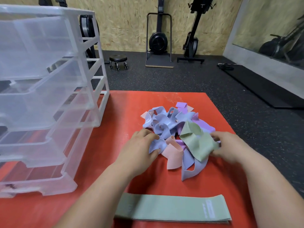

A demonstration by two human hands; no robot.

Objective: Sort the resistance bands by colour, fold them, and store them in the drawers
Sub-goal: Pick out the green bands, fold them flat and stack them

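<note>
— Two hands in the band pile (171, 127)?
— Yes. Left hand (141, 145) pinches a blue band (156, 144) at nine o'clock; right hand (228, 147) grips a green band (197, 143) at three. Flat green band (172, 208) lies at six.

Matt cloth bands (172, 127), clear glossy plastic drawers (41, 96), smooth red mat (102, 162).

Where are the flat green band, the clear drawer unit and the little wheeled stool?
flat green band (172, 208): head view, middle of its folded length.
clear drawer unit (49, 99): head view, front of a middle drawer.
wheeled stool (118, 58): head view, its round black seat.
</note>
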